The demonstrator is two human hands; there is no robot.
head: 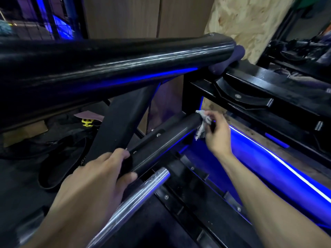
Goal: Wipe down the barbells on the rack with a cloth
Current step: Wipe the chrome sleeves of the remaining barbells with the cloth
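The left hand (95,178) grips the black bar (161,140), rigid and likely heavy; right hand (217,133) fingers pinch the limp cloth (202,125) at its end.

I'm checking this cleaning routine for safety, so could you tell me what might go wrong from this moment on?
1. The right hand wipes the very end of the black bar with a small crumpled cloth; it may slip off the end and knock against the rack frame nearby.
2. The left hand grips the same bar just above the chrome bar; if the black one rolls, fingers could be pinched.
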